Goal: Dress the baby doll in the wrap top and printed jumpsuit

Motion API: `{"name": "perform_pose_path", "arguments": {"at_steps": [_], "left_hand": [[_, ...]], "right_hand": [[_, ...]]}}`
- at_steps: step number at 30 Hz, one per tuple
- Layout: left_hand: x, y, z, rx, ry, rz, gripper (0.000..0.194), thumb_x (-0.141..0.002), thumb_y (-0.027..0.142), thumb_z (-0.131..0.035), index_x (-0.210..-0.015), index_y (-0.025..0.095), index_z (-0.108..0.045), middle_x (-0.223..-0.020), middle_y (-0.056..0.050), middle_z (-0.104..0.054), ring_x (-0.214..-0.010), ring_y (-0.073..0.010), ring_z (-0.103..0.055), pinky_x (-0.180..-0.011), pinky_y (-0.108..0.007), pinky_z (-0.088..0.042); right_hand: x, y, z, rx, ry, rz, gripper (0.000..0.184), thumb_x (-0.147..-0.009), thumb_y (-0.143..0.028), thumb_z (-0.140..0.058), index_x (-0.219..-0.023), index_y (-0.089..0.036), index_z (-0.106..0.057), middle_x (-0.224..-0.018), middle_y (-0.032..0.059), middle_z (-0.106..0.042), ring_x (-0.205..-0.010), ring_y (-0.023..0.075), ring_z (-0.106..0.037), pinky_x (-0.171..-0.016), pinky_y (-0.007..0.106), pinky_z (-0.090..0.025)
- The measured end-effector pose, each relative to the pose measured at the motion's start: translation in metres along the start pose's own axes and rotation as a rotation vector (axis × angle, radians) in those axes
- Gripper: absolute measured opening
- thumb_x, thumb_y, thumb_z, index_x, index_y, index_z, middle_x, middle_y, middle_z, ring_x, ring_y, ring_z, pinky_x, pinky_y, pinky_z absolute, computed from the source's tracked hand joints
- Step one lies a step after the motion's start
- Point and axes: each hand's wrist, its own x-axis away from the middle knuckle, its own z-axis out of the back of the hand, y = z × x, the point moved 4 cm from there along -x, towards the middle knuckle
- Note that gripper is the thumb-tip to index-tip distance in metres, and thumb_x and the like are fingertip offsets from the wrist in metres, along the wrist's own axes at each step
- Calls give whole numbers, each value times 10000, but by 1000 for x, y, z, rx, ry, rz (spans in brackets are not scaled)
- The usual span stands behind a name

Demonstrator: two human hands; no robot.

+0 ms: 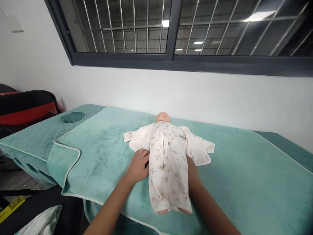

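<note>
Past your hands (138, 165): barred window (169, 36), white wall (186, 94). Far left of them, black-and-red object (29, 111); nearer you, yellow label (11, 209) and crumpled pale cloth (42, 222).

Likely massage room: bed (36, 140) with face hole (72, 117)

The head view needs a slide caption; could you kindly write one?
Left hand and right hand on either side of a doll in patterned white clothes, lying on a green blanket.
</note>
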Motion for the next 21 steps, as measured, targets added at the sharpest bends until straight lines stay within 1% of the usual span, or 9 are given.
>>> {"name": "perform_pose_path", "arguments": {"at_steps": [5,9,11,12,14,15,17,19,21], "left_hand": [[0,1,0,-35,-23,22,166,-809,125,-480,-811,200,-629,-911,-61,-581,-914,-218,-498,-795,-370,-421],[1,-1,-2,-48,-6,39,216,-775,68,-453,-782,198,-625,-934,-63,-595,-922,-214,-503,-796,-371,-428],[1,-4,-1,-25,13,44,233,-769,52,-437,-760,198,-619,-908,-56,-602,-910,-207,-510,-795,-364,-436],[1,-6,-1,-1,30,50,235,-773,53,-432,-744,200,-613,-890,-50,-606,-901,-203,-516,-800,-361,-442],[2,-13,3,48,115,105,237,-790,66,-425,-726,206,-606,-862,-41,-611,-892,-197,-527,-820,-360,-454],[2,-19,6,56,192,169,236,-799,76,-423,-743,208,-611,-874,-41,-614,-908,-199,-532,-843,-366,-457],[3,-33,12,14,382,363,221,-825,115,-430,-848,205,-631,-966,-62,-611,-991,-222,-528,-907,-395,-453],[5,-45,15,-83,497,552,233,-862,191,-445,-1011,177,-624,-1090,-103,-588,-1090,-263,-504,-965,-437,-431],[2,-51,12,-175,478,649,305,-891,287,-458,-1129,147,-588,-1179,-138,-568,-1152,-305,-485,-992,-478,-408]], "right_hand": [[20,10,4,117,-114,254,418,-792,-21,-480,-1030,-252,-734,-1175,66,-688,-1138,257,-602,-1052,468,-405],[31,17,11,93,-166,330,577,-745,40,-393,-1118,-279,-697,-1190,39,-685,-1155,222,-604,-1066,464,-401],[33,26,15,47,-189,303,593,-758,25,-367,-1174,-280,-661,-1198,36,-680,-1152,204,-604,-1046,435,-426],[33,33,18,26,-176,254,562,-789,-7,-367,-1201,-277,-639,-1213,39,-670,-1152,200,-601,-1029,418,-443],[29,56,28,29,-63,73,443,-865,-136,-390,-1237,-256,-599,-1247,62,-643,-1157,216,-591,-997,407,-465],[27,71,35,62,22,-41,400,-887,-222,-405,-1243,-236,-586,-1259,83,-630,-1163,237,-580,-994,419,-462],[19,100,46,161,147,-263,432,-889,-383,-424,-1244,-183,-570,-1260,133,-611,-1173,291,-556,-1004,460,-435],[9,124,53,240,143,-431,517,-863,-489,-430,-1219,-142,-573,-1229,173,-609,-1146,331,-555,-982,483,-429],[-5,139,54,252,53,-541,528,-833,-545,-447,-1144,-150,-606,-1154,177,-635,-1064,341,-592,-911,477,-456]]}}
